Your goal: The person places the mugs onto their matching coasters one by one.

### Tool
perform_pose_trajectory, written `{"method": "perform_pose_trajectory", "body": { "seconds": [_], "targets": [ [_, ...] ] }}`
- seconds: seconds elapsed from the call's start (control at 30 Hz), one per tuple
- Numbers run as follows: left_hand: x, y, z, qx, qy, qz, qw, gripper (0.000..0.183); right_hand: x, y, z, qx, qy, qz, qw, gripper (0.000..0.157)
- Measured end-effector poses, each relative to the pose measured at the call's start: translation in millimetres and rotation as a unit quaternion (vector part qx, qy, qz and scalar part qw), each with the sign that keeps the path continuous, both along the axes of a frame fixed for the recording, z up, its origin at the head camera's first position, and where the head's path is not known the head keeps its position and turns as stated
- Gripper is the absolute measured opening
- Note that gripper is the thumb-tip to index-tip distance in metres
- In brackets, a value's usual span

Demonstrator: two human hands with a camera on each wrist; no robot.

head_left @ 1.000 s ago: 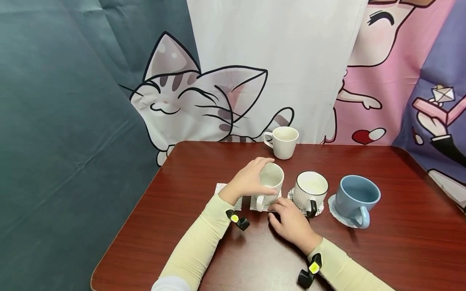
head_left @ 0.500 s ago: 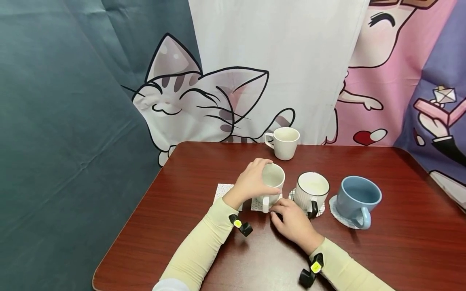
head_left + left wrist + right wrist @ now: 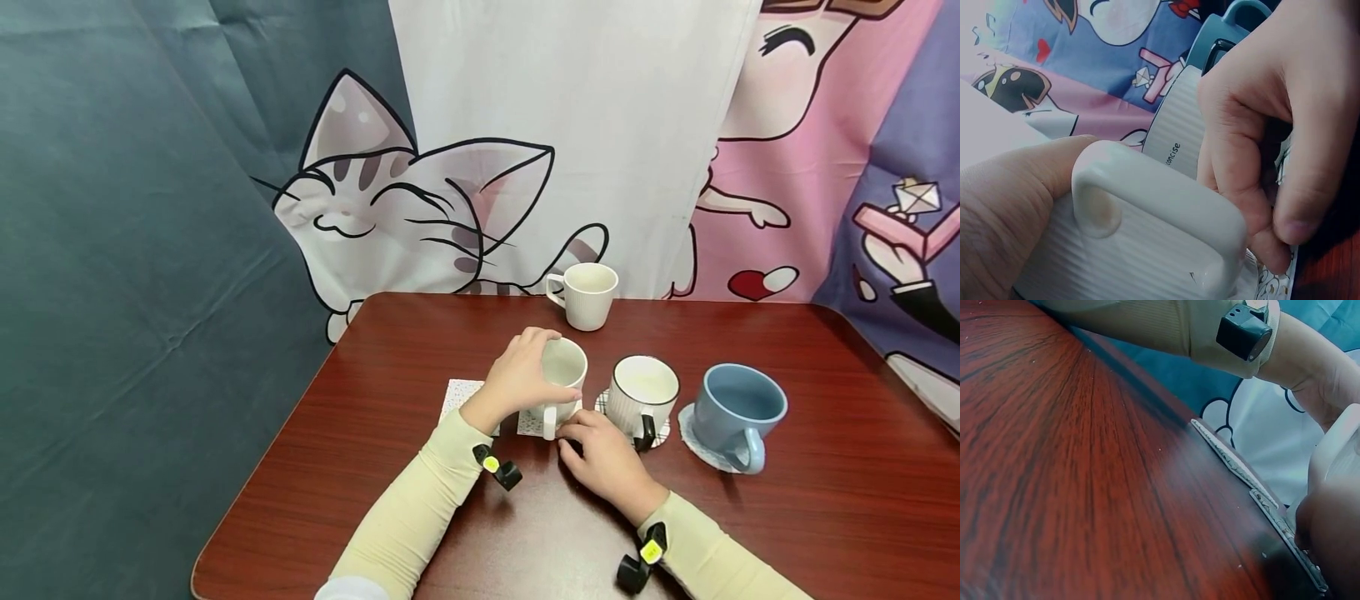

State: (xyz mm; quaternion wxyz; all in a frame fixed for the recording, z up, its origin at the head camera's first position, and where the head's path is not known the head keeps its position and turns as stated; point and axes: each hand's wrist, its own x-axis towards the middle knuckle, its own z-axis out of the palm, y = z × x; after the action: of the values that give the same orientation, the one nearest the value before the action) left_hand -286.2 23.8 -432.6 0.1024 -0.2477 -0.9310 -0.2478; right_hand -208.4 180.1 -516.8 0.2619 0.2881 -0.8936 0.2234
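Observation:
A ribbed white mug (image 3: 564, 367) stands over a speckled square coaster (image 3: 529, 424), its handle (image 3: 1166, 194) turned toward the person. My left hand (image 3: 519, 380) grips this mug, thumb on the near side and fingers round the far side by the rim. Close beside the handle, my right hand (image 3: 609, 463) lies low over the table, its fingertips at the coaster's near right corner. In the left wrist view, the right hand's finger rests against the coaster's patterned edge, the thumb just beside it. Most of the coaster is hidden under the mug.
A second speckled square coaster (image 3: 457, 394) lies to the left, partly behind the left wrist. Rightward stand a black-rimmed white mug (image 3: 637, 396) and a blue mug (image 3: 727, 408), both on round coasters. Another ribbed white mug (image 3: 588, 300) stands at the table's back edge.
The left hand has shifted the gripped mug slightly right, and its handle has swung a little to the right. The right hand has stayed almost still.

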Motion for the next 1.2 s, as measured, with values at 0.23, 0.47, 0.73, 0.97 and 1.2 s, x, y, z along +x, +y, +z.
{"method": "perform_pose_trajectory", "body": {
  "seconds": [0.23, 0.47, 0.73, 0.97, 1.2],
  "targets": [
    [1.4, -0.5, 1.6, -0.003, -0.005, -0.002, 1.0000, 0.092, -1.3, 0.4, -3.0, 0.008, 0.003, 0.007, 1.000, 0.013],
    [1.8, -0.7, 2.2, 0.003, 0.000, -0.004, 1.0000, 0.093, -1.0, 1.9, -0.9, 0.010, 0.025, 0.016, 1.000, 0.013],
    [1.5, -0.6, 2.9, -0.001, 0.000, -0.004, 1.0000, 0.092, -1.8, 3.1, -1.4, 0.013, 0.029, 0.018, 0.999, 0.012],
    [1.3, 0.4, 3.4, 0.003, -0.002, -0.009, 1.0000, 0.090, -1.8, 3.6, -2.9, 0.008, 0.032, 0.016, 0.999, 0.012],
    [3.5, 1.6, 4.7, 0.003, 0.000, -0.011, 0.9999, 0.091, -0.8, 3.5, -2.3, 0.008, 0.039, 0.012, 0.999, 0.011]
  ]
}}
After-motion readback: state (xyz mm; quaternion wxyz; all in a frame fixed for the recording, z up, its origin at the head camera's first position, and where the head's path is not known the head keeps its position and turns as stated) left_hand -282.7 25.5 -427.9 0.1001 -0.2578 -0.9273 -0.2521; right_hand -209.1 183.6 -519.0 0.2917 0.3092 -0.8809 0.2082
